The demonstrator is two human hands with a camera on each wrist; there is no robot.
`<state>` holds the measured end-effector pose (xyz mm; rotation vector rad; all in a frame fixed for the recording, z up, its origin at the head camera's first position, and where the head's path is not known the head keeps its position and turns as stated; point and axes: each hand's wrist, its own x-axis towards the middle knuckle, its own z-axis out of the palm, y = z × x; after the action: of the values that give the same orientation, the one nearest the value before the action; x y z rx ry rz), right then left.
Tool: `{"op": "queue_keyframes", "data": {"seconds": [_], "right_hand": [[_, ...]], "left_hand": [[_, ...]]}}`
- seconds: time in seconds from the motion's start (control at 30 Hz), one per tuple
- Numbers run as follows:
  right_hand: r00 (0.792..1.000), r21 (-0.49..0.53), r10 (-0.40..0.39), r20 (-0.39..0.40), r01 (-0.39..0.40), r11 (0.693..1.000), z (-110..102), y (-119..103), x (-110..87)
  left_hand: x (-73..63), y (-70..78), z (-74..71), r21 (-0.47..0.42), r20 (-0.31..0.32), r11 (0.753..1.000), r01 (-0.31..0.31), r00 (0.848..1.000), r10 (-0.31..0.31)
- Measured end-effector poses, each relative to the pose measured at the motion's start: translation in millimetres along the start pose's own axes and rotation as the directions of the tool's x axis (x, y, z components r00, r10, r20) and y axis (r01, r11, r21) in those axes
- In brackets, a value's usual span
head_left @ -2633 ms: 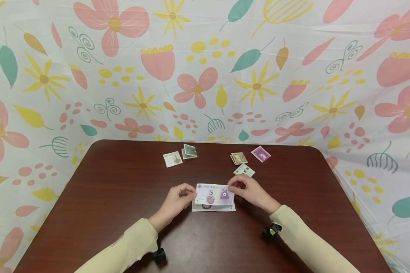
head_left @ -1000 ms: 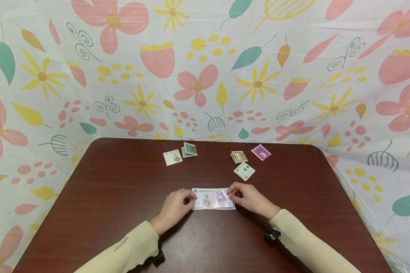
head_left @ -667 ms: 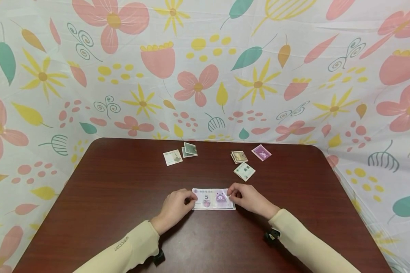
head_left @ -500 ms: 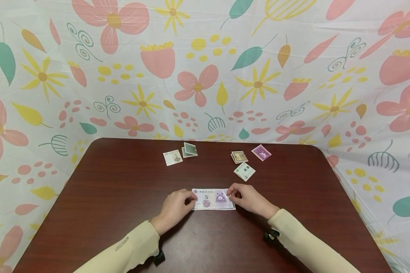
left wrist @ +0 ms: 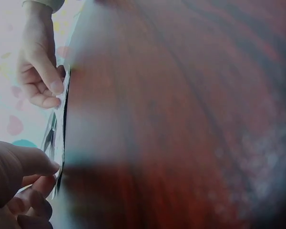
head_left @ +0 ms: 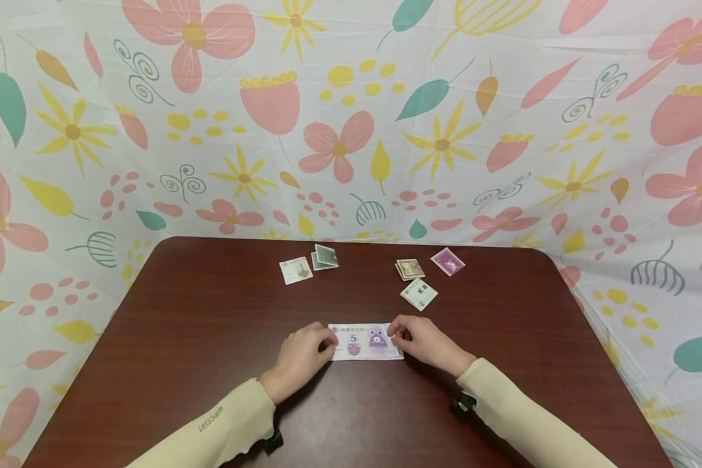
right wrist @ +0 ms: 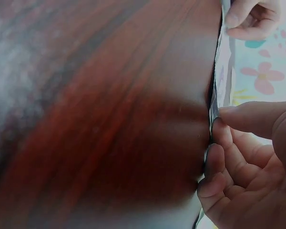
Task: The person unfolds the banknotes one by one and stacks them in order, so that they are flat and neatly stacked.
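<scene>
A purple-and-white banknote printed with a 5 lies flat at the middle of the table, covering another note beneath it. My left hand pinches the left end between thumb and index finger. At the other end, my right hand pinches the right edge the same way. Seen edge-on in the left wrist view, the notes are a thin stack close over the wood. The right wrist view shows my right thumb on top of the stack, fingers curled below.
Toward the back left are a pale folded note and a grey-green folded note. A brown folded note, a purple one and a greenish-white one lie back right. A flowered cloth hangs behind the dark table.
Earlier, the purple note sat higher, with the lower note showing beneath its bottom edge. Both hands have lowered it onto that note, lining up the edges. Over the last second the hands barely shift.
</scene>
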<state>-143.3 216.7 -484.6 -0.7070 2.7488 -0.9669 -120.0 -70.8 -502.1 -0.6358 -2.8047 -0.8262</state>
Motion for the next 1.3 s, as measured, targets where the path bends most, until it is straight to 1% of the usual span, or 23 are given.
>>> {"op": "queue_keyframes", "data": {"seconds": [0.23, 0.43, 0.7, 1.03, 1.3], "right_hand": [[1.0, -0.051, -0.026, -0.012, 0.026, 0.998, 0.6, -2.7, 0.9], [1.0, -0.083, -0.02, -0.023, 0.018, 0.996, 1.0, -3.5, 0.7], [1.0, -0.074, -0.002, -0.021, 0.0, 0.997, 1.5, -3.7, -1.9], [0.999, -0.076, -0.019, -0.033, 0.017, 0.997, 2.9, -2.7, -1.4], [0.999, -0.072, -0.016, -0.04, 0.013, 0.997, -3.2, 2.4, -0.3]], "left_hand": [[-0.2, 0.6, -1.8, 0.007, 0.012, 1.0, 0.007, 1.0, -0.007], [0.2, -0.1, -2.8, 0.004, 0.018, 1.0, 0.001, 1.0, -0.002], [0.1, -0.6, -2.8, -0.01, 0.026, 1.0, 0.002, 1.0, -0.002], [-1.4, -2.2, -1.9, -0.031, 0.024, 0.999, 0.014, 1.0, -0.014], [0.4, -1.8, -4.8, -0.061, 0.025, 0.998, 0.007, 1.0, -0.006]]}}
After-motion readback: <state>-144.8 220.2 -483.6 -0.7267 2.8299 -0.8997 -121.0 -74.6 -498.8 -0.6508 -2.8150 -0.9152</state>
